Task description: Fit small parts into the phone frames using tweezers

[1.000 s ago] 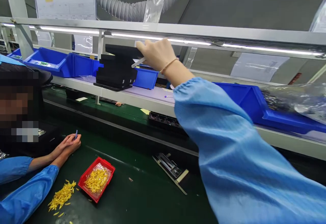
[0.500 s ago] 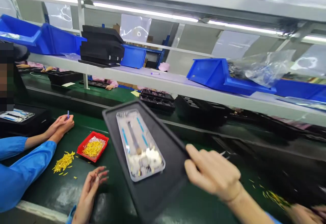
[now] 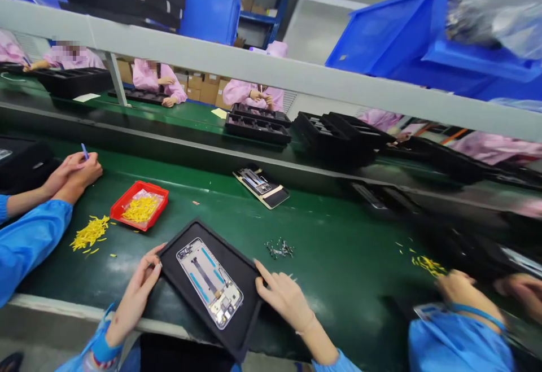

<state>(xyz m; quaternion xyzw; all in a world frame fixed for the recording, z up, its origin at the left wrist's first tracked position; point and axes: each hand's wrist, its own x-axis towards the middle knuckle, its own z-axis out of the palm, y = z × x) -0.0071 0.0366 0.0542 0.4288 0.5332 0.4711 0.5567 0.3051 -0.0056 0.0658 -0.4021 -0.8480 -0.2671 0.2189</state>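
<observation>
A black tray (image 3: 249, 315) lies tilted at the near edge of the green table. In it rests an open phone frame (image 3: 209, 281) with blue strips, a dark ribbon cable and a circuit board. My left hand (image 3: 141, 284) grips the tray's left corner, fingers closed at the rim. On the opposite side, my right hand (image 3: 283, 298) pinches the right rim between thumb and fingers. Small dark screws or parts (image 3: 280, 248) are scattered beyond the tray. A red bin (image 3: 158, 212) holds yellow pieces, and a loose yellow pile (image 3: 90, 232) is left of it.
A person's blue-sleeved arms (image 3: 42, 225) are at the left; another person's arm (image 3: 461, 327) is at the right. Another phone part on a holder (image 3: 261, 187) lies farther back. A shelf (image 3: 271, 67) with blue bins crosses above; people in pink sit beyond.
The tray has come down and nearer, from raised in my right hand to the table's edge. My left hand, open before, has taken its left corner. The view has tipped downward.
</observation>
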